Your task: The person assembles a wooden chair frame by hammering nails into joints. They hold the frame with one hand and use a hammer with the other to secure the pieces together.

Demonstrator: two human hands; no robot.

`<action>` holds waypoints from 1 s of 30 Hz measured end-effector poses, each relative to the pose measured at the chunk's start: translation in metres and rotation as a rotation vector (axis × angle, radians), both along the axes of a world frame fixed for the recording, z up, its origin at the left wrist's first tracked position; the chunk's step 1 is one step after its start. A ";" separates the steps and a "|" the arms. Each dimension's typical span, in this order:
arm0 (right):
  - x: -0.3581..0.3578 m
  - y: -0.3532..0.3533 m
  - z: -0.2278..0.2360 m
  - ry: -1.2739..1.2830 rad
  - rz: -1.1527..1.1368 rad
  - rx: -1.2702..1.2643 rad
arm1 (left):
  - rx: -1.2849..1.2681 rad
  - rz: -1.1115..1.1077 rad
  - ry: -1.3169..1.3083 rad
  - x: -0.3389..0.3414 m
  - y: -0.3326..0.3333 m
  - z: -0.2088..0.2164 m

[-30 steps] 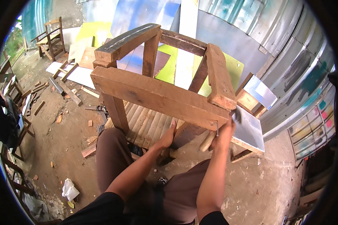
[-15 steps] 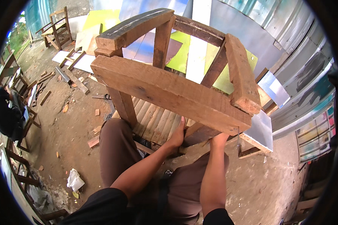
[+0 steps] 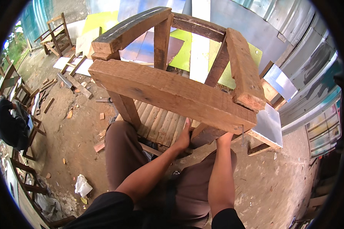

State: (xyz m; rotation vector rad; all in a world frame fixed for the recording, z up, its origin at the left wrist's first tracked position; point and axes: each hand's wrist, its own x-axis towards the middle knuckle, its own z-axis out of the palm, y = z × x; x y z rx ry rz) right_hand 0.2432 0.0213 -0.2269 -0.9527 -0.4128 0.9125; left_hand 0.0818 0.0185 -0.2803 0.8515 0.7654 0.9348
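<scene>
In front of me stands a frame of thick brown timber [image 3: 172, 93], with heavy rails on top and slanting legs below. The near rail runs across, lower at its right end. My left hand [image 3: 184, 138] presses on the left side of the near right leg [image 3: 204, 135], thumb pointing up, its other fingers mostly hidden. On that leg's other side my right hand [image 3: 224, 139] grips just under the near rail, with its fingers out of sight behind the wood. A thin metal rod or nail [image 3: 243, 134] hangs below the rail's right end.
A slatted wooden surface [image 3: 156, 122] lies beyond my knees. Wood offcuts [image 3: 79, 86] and a white plastic bag [image 3: 82, 186] litter the dirt floor. A wooden chair [image 3: 56, 36] stands far left, a person in dark clothes [image 3: 10, 123] sits left, and a metal-topped wooden stand [image 3: 269, 126] is right.
The view has turned slightly, so the floor and surroundings sit a little further right. Both hands keep their places on the leg, and the timber frame has barely shifted.
</scene>
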 end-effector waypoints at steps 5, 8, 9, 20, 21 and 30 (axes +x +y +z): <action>0.011 0.010 -0.009 -0.264 0.180 0.084 | 0.022 0.087 0.123 -0.010 -0.010 0.034; 0.016 0.013 -0.006 -0.163 0.183 0.078 | 0.405 0.581 0.299 -0.030 -0.017 0.062; 0.017 0.012 -0.004 -0.141 0.179 0.067 | 0.520 0.760 0.371 -0.042 -0.027 0.073; 0.004 0.000 0.054 -0.168 0.452 -0.014 | 0.466 1.195 0.301 -0.205 0.032 0.150; -0.002 -0.001 0.067 -0.117 0.507 -0.010 | 0.481 1.112 0.323 -0.209 0.042 0.146; -0.035 -0.006 0.119 -0.245 0.841 0.159 | 0.320 1.144 0.029 -0.212 0.067 0.140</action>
